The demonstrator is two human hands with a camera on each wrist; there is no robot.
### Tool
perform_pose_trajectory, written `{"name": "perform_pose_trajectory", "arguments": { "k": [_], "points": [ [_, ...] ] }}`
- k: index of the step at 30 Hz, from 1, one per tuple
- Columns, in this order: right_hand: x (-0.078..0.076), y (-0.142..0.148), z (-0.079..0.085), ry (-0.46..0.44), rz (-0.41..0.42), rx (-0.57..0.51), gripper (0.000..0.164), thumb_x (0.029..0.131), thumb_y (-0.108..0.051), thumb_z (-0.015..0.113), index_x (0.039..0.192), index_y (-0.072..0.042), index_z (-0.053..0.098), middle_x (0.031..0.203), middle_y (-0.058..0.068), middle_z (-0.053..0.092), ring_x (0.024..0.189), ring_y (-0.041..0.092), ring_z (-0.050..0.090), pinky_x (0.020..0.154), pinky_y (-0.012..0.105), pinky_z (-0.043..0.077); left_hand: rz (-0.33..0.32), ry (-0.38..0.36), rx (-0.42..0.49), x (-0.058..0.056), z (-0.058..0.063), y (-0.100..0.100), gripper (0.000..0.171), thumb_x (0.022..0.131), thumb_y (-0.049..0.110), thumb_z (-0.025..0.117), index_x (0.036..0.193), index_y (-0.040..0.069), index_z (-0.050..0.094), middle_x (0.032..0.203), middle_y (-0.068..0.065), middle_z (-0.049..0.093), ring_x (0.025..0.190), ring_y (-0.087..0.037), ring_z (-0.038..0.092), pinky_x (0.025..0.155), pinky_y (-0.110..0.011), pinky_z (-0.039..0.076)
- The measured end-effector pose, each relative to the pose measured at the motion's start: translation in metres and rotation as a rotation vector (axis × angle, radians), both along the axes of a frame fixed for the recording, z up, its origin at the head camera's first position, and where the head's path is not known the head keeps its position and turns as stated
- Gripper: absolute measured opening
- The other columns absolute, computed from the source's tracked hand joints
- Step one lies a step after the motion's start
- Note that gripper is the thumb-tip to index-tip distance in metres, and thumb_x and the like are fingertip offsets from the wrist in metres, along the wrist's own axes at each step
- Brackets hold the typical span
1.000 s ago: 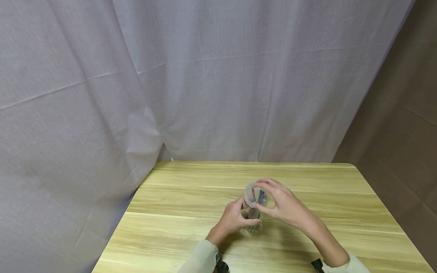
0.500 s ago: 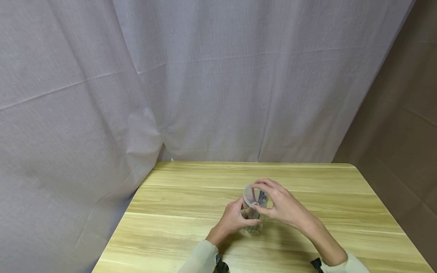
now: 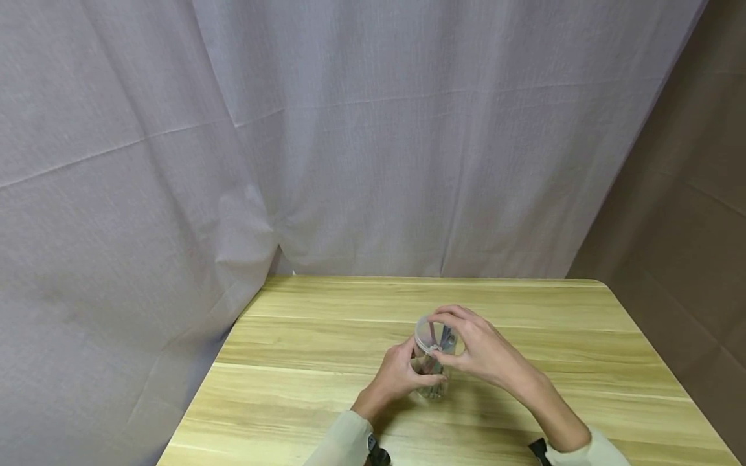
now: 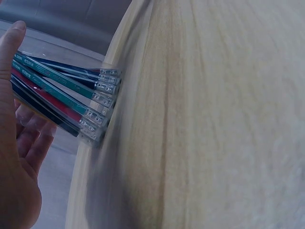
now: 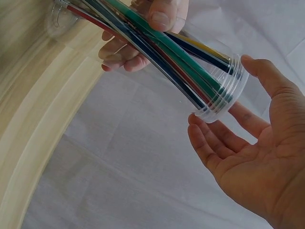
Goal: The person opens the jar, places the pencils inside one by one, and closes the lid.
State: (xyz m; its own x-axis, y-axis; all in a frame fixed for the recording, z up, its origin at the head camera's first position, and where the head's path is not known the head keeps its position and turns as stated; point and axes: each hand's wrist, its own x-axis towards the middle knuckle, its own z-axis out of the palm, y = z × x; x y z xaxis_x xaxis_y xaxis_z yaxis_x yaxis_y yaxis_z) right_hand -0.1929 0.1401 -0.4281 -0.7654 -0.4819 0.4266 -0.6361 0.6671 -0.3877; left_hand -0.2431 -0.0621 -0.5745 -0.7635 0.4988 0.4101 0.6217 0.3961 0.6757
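A clear plastic jar (image 3: 434,389) stands on the table, with several slim pencils (image 4: 57,90) in green, navy, red and yellow inside. My left hand (image 3: 399,372) wraps round its side, thumb across the front. Above it, my right hand (image 3: 488,346) holds the clear ribbed lid (image 5: 228,98) at the jar's top, with the thumb on one side and the fingers on the other. The left wrist view shows the pencils' lower ends close to the wood, each with a clear tip. Part of the lid is hidden behind the right fingers in the head view.
The wood-grain table (image 3: 326,330) reaches to a pale grey curtain (image 3: 361,162) at the back and left. A brown curtain (image 3: 688,259) hangs at the right, past the table's edge. Dark straps sit at both wrists.
My right fingers and thumb have shifted slightly to the left round the lid. The left hand and the jar have stayed in place.
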Motion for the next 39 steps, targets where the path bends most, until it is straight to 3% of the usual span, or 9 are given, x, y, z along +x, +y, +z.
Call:
{"name": "perform_pose_trajectory", "arguments": {
  "k": [5, 12, 15, 18, 21, 25, 32, 39],
  "points": [
    [0.000, -0.002, -0.002, 0.007, -0.049, -0.016, 0.052, 0.084, -0.027, 0.093, 0.127, -0.008, 0.072, 0.123, 0.006, 0.068, 0.109, 0.026, 0.068, 0.089, 0.047, 0.059, -0.001, 0.021, 0.000, 0.001, 0.001, 0.000, 0.080, 0.085, 0.042, 0.091, 0.151, 0.021, 0.050, 0.102, 0.014, 0.071, 0.085, 0.004, 0.058, 0.074, -0.017, 0.050],
    [0.000, -0.008, -0.010, 0.113, -0.113, -0.025, 0.052, 0.080, -0.035, 0.095, 0.119, -0.009, 0.071, 0.113, 0.005, 0.066, 0.093, 0.019, 0.066, 0.076, 0.040, 0.059, 0.012, 0.011, -0.003, 0.001, 0.002, 0.000, 0.082, 0.084, 0.043, 0.092, 0.151, 0.016, 0.052, 0.105, 0.012, 0.072, 0.087, 0.003, 0.060, 0.076, -0.017, 0.049],
    [0.000, -0.009, -0.013, 0.158, -0.152, 0.011, 0.063, 0.079, -0.047, 0.093, 0.123, -0.009, 0.068, 0.117, 0.010, 0.066, 0.097, 0.024, 0.066, 0.080, 0.046, 0.059, 0.020, 0.000, 0.000, 0.001, 0.002, 0.000, 0.080, 0.083, 0.043, 0.092, 0.148, 0.017, 0.053, 0.103, 0.013, 0.071, 0.087, 0.003, 0.060, 0.077, -0.018, 0.050],
    [0.001, -0.008, -0.014, 0.147, -0.154, 0.019, 0.076, 0.079, -0.056, 0.090, 0.134, -0.010, 0.064, 0.134, 0.016, 0.063, 0.116, 0.035, 0.064, 0.094, 0.060, 0.054, 0.024, -0.012, 0.003, 0.002, 0.002, 0.000, 0.073, 0.082, 0.043, 0.093, 0.141, 0.020, 0.056, 0.095, 0.015, 0.068, 0.081, 0.004, 0.060, 0.075, -0.018, 0.050],
    [0.000, -0.004, -0.011, 0.087, -0.092, -0.025, 0.080, 0.083, -0.048, 0.089, 0.145, -0.010, 0.057, 0.151, 0.019, 0.055, 0.135, 0.043, 0.055, 0.106, 0.070, 0.042, 0.026, -0.013, 0.003, 0.002, 0.002, 0.000, 0.070, 0.082, 0.044, 0.093, 0.138, 0.021, 0.057, 0.093, 0.016, 0.067, 0.081, 0.004, 0.059, 0.074, -0.017, 0.050],
    [-0.003, 0.002, -0.007, 0.015, 0.028, -0.082, 0.074, 0.084, -0.022, 0.085, 0.149, -0.008, 0.054, 0.155, 0.017, 0.053, 0.141, 0.042, 0.050, 0.111, 0.072, 0.035, 0.020, 0.005, 0.005, 0.001, 0.001, 0.001, 0.074, 0.082, 0.042, 0.093, 0.142, 0.020, 0.056, 0.108, 0.011, 0.074, 0.094, 0.003, 0.064, 0.081, -0.017, 0.051],
    [-0.008, 0.008, -0.005, 0.004, 0.145, -0.095, 0.066, 0.080, -0.006, 0.081, 0.142, -0.003, 0.059, 0.143, 0.012, 0.064, 0.133, 0.037, 0.059, 0.108, 0.065, 0.044, 0.005, -0.001, 0.008, 0.001, 0.002, 0.000, 0.076, 0.084, 0.039, 0.092, 0.147, 0.019, 0.053, 0.120, 0.006, 0.075, 0.107, -0.001, 0.066, 0.087, -0.020, 0.053],
    [-0.008, 0.006, -0.004, 0.002, 0.126, -0.084, 0.060, 0.079, -0.008, 0.083, 0.136, -0.004, 0.065, 0.137, 0.011, 0.068, 0.126, 0.035, 0.064, 0.103, 0.061, 0.050, 0.001, 0.006, 0.004, 0.002, 0.003, -0.001, 0.080, 0.085, 0.038, 0.092, 0.150, 0.017, 0.052, 0.116, 0.008, 0.074, 0.099, 0.002, 0.065, 0.084, -0.018, 0.052]
  ]
}}
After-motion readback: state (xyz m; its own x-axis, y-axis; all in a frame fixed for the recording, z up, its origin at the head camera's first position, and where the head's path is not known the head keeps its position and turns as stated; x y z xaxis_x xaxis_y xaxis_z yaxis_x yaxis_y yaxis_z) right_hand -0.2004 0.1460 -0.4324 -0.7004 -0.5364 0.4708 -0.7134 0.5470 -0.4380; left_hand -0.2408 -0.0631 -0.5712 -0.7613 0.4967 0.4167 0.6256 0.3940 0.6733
